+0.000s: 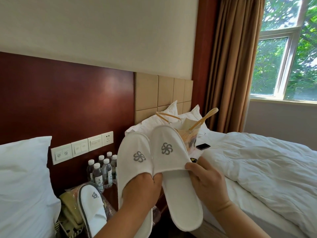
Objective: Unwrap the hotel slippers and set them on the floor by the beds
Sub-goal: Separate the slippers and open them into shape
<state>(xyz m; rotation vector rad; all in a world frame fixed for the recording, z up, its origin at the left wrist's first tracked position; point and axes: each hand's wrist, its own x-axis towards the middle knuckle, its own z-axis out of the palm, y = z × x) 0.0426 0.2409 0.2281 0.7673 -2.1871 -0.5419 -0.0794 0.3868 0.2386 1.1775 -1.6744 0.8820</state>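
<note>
The left hand (143,189) has its grip tucked inside the left slipper (133,162), fingers closed around its strap edge, while the right hand (207,181) pinches the right slipper (173,162) by its side; both slippers are held up, side by side and touching. Below and left of the left grip, a third slipper (92,203) lies on the cluttered desk (111,196), water bottles (101,172) behind it. Beyond the right grip, a phone (203,146) and bag (190,134) rest on the bed (265,160).

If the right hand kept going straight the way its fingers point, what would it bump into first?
Probably the right slipper it already grips; the right hand points left across it, toward the left hand. Depth is hard to judge.
</note>
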